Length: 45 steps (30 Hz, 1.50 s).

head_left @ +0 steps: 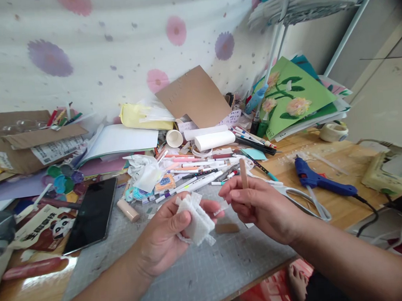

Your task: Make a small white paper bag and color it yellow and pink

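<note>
bundle (196, 222): white | stick (244, 174): tan | mat (174, 274): grey, gridded | curtain (120, 51): white, pink-and-purple flowers

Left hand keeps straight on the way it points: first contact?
Probably the right hand, which grips an upright flat wooden stick and lies just ahead of the left hand. Depth between them is unclear from this single view.

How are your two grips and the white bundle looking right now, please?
Left grip: holding the white bundle. Right grip: pinching a brown stick, upright. Brown piece lying on the grey mat near the right grip; pens crowded beyond both.
</note>
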### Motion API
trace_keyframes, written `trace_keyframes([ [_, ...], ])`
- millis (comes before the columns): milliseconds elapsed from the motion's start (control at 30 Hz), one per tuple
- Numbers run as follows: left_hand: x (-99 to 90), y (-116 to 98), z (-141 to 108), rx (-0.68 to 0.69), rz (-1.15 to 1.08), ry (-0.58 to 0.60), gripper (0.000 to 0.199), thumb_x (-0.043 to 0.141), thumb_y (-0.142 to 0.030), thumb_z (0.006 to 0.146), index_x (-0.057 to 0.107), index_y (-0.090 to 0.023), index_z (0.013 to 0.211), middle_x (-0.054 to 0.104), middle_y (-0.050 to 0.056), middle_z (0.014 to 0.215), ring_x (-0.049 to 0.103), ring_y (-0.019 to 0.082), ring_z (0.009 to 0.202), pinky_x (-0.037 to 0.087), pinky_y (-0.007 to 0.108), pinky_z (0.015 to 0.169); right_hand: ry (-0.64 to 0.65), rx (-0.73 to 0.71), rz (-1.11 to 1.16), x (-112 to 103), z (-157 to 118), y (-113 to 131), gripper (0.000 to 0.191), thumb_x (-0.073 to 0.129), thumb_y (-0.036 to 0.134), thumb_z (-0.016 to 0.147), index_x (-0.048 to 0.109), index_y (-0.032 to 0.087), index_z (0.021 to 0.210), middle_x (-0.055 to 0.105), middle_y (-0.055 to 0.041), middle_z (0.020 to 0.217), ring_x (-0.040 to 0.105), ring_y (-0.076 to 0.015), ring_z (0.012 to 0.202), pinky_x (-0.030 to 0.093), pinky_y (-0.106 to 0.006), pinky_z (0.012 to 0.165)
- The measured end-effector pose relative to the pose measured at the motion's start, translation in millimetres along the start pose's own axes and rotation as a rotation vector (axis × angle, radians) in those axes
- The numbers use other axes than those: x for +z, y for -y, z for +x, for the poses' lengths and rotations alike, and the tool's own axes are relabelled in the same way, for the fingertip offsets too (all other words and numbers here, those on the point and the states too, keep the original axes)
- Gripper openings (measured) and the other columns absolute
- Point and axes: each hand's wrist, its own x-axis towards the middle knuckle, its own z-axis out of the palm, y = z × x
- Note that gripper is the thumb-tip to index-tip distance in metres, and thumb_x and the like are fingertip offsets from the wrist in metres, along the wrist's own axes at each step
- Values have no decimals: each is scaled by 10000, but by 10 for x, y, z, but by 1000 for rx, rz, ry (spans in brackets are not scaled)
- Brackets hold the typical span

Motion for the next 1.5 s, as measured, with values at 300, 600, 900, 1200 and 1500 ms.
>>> trace_keyframes([
  [300,3,21,8,35,19,39,235,775,-325,723,670,-181,876,719,61,1048,644,252,1019,484,329,835,-42,-93,-67,59,-65,51,245,750,313,676,560,163,638,422,82,499,266,-51,439,165,-231,431],
  [600,26,40,13,34,81,-15,241,810,-321,676,657,-176,791,700,5,775,626,148,708,432,240,642,182,-116,-117,144,-124,104,179,722,240,719,590,153,636,502,51,540,364,-73,513,246,-234,498],
  [900,-2,59,0,-54,115,-57,315,846,-351,612,625,-169,742,625,-13,657,583,130,624,398,234,595,173,-83,-294,140,-66,108,173,722,178,672,557,160,624,483,70,529,375,-70,502,262,-227,490],
  [1200,8,57,-17,-77,93,-28,297,836,-337,632,624,-162,745,595,-20,651,548,114,607,376,227,586,180,-35,-312,165,-84,133,264,828,216,587,573,150,607,531,62,541,420,-69,516,295,-211,499],
  [1500,19,60,-2,-73,118,-64,314,849,-333,609,621,-148,719,573,-31,623,503,90,581,357,205,563,151,-8,-298,177,-95,113,305,853,247,562,568,150,618,523,60,543,415,-68,518,296,-206,496],
])
